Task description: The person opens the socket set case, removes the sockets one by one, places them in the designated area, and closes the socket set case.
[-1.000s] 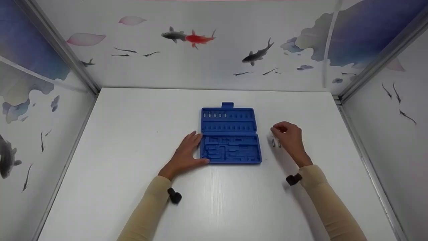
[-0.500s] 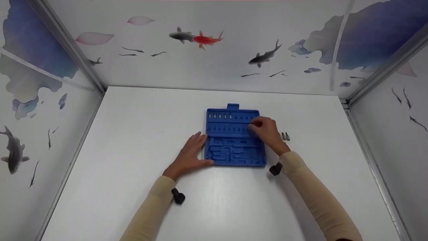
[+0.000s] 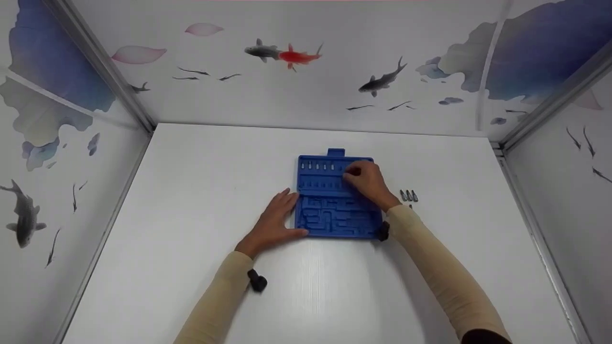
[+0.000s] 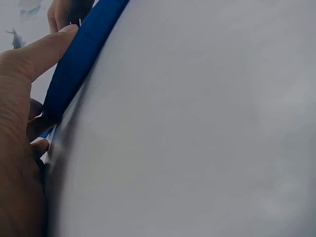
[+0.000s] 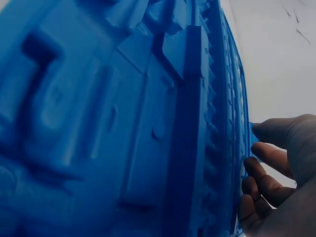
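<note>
A blue bit case [image 3: 330, 218] lies unfolded flat, its lid half at the back. Several silver bits [image 3: 317, 166] stand in the left part of the lid's far row. My left hand [image 3: 272, 222] rests at the case's near left corner, thumb along the front edge and straight fingers against the left side; the thumb [image 4: 47, 52] touches the rim in the left wrist view. Over the lid, just right of those bits, my right hand [image 3: 369, 180] has thumb and forefinger together in a pinch. The screwdriver bit in that pinch is hidden behind the fingers.
Several loose bits [image 3: 409, 196] lie on the white table to the right of the case, close to the right forearm. A latch tab [image 3: 336, 152] sticks out from the lid's far edge. White walls with painted fish enclose the table at the back and sides.
My right hand has moved left from beside the loose bits to over the lid's far row. My left hand stays on the case corner. The head view has shifted slightly.
</note>
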A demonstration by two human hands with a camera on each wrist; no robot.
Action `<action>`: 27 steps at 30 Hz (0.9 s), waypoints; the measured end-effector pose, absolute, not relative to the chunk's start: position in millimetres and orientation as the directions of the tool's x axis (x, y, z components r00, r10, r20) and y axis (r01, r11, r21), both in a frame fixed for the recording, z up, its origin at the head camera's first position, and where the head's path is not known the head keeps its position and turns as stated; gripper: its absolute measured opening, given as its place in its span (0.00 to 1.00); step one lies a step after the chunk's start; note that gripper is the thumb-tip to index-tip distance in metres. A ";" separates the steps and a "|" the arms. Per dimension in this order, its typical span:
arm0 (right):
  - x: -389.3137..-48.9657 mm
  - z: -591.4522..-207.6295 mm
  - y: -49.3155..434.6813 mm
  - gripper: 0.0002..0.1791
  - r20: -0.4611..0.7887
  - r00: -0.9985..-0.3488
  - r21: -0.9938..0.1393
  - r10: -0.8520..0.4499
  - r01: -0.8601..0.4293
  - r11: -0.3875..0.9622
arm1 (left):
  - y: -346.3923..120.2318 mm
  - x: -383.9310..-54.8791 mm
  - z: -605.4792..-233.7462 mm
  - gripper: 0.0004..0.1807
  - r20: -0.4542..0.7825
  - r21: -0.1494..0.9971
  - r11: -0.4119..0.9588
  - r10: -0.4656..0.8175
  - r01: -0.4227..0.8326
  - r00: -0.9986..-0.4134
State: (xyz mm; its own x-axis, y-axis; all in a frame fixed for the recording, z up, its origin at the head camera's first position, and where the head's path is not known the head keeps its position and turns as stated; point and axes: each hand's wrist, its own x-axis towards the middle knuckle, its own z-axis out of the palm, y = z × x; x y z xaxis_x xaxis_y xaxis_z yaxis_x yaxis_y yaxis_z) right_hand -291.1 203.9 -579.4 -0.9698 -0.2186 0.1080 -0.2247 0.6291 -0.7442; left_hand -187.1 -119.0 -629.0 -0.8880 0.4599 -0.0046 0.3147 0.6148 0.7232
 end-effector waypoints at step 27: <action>-316.0 -586.7 163.7 0.14 0.184 -0.953 -0.637 -0.241 -0.302 0.709 | -119.0 -187.0 -630.0 0.64 -0.008 0.713 0.626 0.457 0.315 -0.889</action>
State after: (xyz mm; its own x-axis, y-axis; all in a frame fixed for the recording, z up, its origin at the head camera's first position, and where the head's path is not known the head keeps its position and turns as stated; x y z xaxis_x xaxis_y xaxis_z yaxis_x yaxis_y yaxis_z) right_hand -316.0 163.7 -586.7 -0.9530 -0.2408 0.1837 -0.3020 0.7093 -0.6369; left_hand -187.0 -119.0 -630.0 -0.8894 0.4571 -0.0083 0.3152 0.6263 0.7130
